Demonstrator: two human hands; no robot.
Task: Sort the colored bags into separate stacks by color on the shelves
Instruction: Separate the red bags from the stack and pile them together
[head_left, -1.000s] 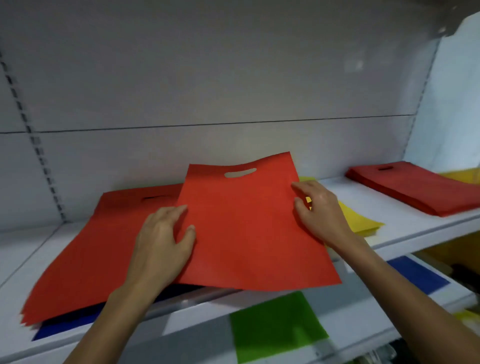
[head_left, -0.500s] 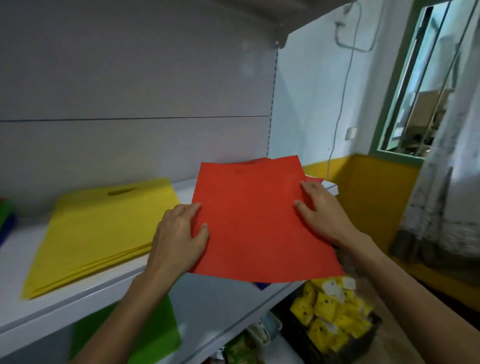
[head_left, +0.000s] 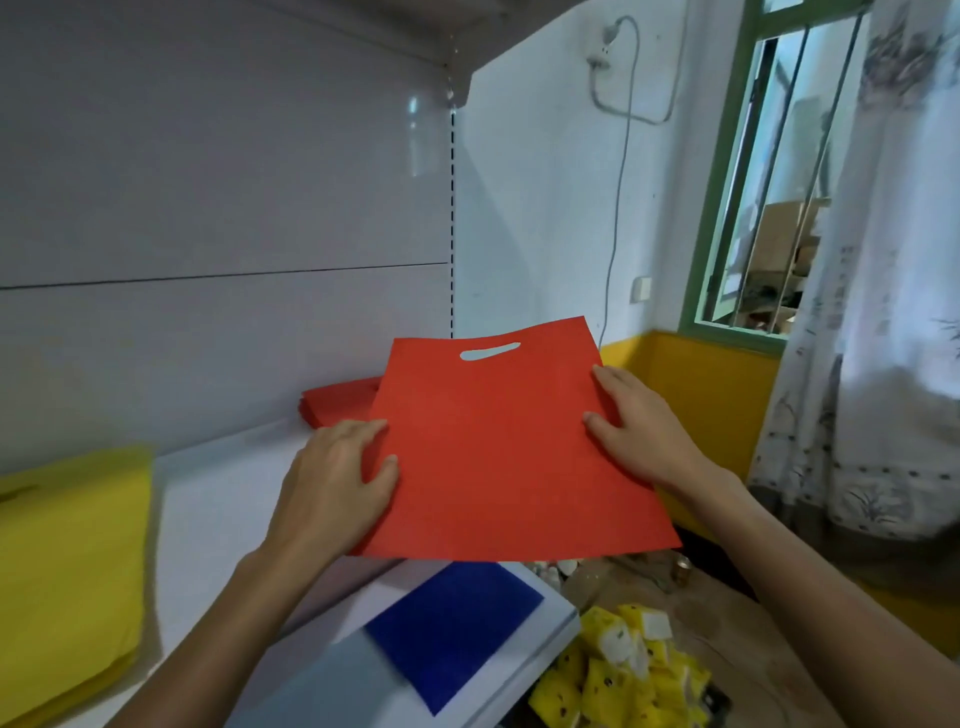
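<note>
The red bag hangs flat between both hands, left hand and right hand each pinching a side edge. The red stack lies on the shelf just beyond and left (nearer the left grip), handle end leading.

Between left hand and right hand, the held bag, above the upper shelf's right end. Behind it, partly hidden, a bag stack against the back panel. Far left on the same shelf, another stack. Below, on the lower shelf, a lone bag; right of that, perhaps on the floor, loose packets.
</note>
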